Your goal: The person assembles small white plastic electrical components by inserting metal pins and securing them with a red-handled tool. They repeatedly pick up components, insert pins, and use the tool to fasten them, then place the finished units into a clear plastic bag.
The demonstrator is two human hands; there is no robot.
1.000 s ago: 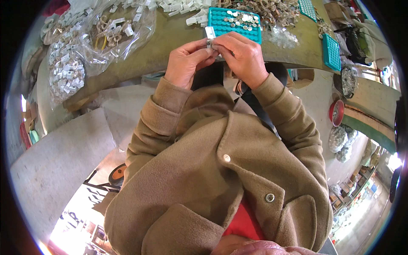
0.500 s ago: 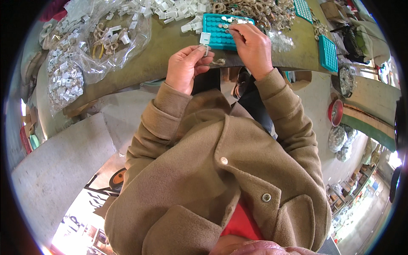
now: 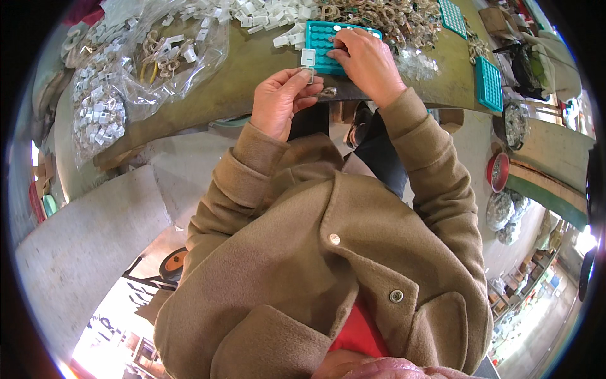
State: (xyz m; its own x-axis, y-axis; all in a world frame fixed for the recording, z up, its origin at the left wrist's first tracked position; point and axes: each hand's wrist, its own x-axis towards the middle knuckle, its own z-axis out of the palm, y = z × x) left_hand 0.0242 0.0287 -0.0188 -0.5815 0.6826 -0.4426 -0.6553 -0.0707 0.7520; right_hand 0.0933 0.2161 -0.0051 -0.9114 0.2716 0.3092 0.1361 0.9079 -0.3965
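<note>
My left hand (image 3: 278, 104) is closed, thumb and fingers pinching a small white plastic case (image 3: 308, 57) whose lid stands open above the fingertips. The case is at the near left corner of a teal tray (image 3: 325, 66) with rows of round pockets. My right hand (image 3: 372, 66) reaches over the tray, thumb and forefinger curled close together above its pockets. What those fingers hold, if anything, is too small to make out. Pale round discs (image 3: 338, 28) lie along the tray's far edge, partly hidden by this hand. A small tan coil (image 3: 327, 92) lies at the table edge.
White cases (image 3: 268, 16) are heaped beyond the tray, beside a pile of coiled wires (image 3: 404, 19). Clear bags (image 3: 98, 120) of white parts cover the table's left. Clear plastic pieces (image 3: 418, 65) lie right of my hand, with another teal tray (image 3: 488, 84) farther right.
My right hand has moved left across the tray, toward the open case. My left hand still holds the case in nearly the same place.
</note>
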